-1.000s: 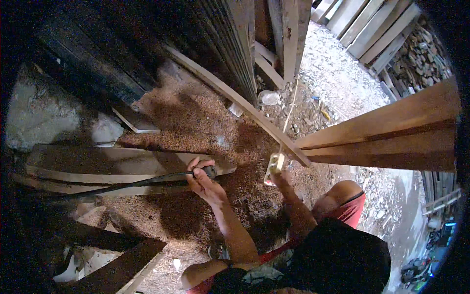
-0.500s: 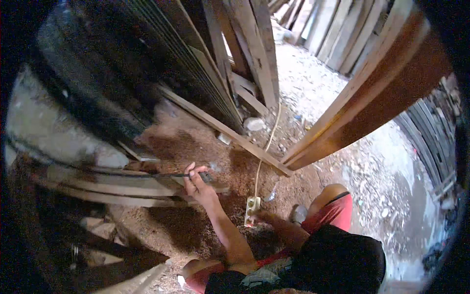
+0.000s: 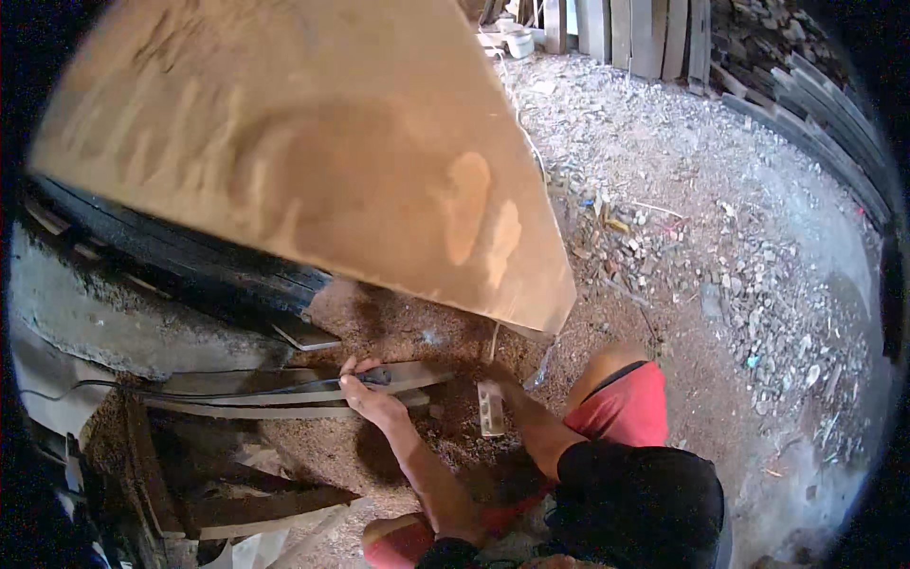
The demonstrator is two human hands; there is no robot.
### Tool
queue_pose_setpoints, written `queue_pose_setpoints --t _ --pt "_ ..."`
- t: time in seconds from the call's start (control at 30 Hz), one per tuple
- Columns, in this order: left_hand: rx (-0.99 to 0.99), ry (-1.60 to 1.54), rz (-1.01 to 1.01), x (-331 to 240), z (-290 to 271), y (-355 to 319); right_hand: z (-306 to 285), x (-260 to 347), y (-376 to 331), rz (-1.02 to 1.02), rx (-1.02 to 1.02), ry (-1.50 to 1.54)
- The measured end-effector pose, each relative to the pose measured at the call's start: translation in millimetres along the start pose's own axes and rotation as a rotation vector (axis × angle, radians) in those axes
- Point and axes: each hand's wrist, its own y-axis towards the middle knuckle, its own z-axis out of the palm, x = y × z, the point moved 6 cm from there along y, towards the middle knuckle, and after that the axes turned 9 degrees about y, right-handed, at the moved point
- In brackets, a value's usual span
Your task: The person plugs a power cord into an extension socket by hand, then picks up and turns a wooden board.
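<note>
Power strip (image 3: 491, 417) (pale) lies at right hand (image 3: 503, 387).

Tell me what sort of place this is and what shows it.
Probably a woodworking shop or timber yard: upright planks line the far side, long boards lie stacked at the right, and brown, sawdust-like litter covers the ground.
</note>
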Motion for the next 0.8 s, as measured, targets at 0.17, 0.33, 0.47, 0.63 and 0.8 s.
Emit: queue_pose_setpoints --t 0.17,0.33,0.47,0.63,0.8 --pt "-0.004 0.247 0.035 19.0 -31.7 2.3 11.4 -26.0 22.0 0.067 0.068 -0.027" --pt "0.039 0.482 0.098 7.7 -19.8 14.3 25.3 -15.8 61.9 -0.437 0.29 -1.158" --pt "-0.039 0.345 -0.04 24.6 -83.3 30.1 84.3 -3.5 105.7 0.002 0.032 0.35" --pt "-0.042 0.409 -0.095 51.2 -113.8 30.0 124.9 38.8 113.3 -0.121 0.086 0.421" --pt "-0.004 0.35 0.02 42.5 -100.2 28.6 126.3 48.9 109.3 -0.15 0.038 0.476"
